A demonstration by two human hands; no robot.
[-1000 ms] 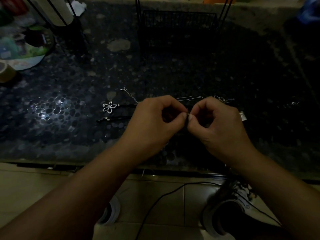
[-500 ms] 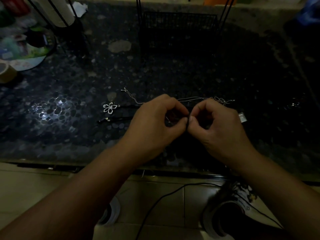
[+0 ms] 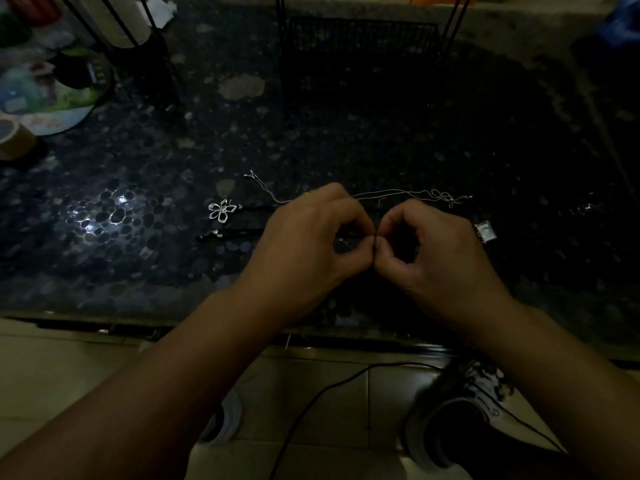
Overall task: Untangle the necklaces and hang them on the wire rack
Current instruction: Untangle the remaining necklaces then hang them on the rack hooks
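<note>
Tangled necklaces lie on a dark pebble-patterned table (image 3: 346, 140). My left hand (image 3: 304, 244) and my right hand (image 3: 436, 251) meet at the middle, thumbs and forefingers pinching a dark cord (image 3: 374, 244) between them. A thin silver chain (image 3: 398, 194) runs just behind my hands, knotted at its right end. A silver flower pendant (image 3: 221, 210) on a black cord lies to the left, with a black cord end (image 3: 228, 233) below it. A square silver pendant (image 3: 485, 232) lies right of my right hand. The black wire rack (image 3: 360, 46) stands at the back centre.
A roll of tape (image 3: 14, 138) and a round plate with clutter (image 3: 52, 95) sit at the far left. A black stand with slanted legs (image 3: 138, 46) is at the back left. Below the table edge are shoes (image 3: 460, 417) and a black cable (image 3: 311, 403) on tiled floor.
Both hands have stayed together at the same spot, with only small finger shifts on the cord. The necklaces on the table have not moved.
</note>
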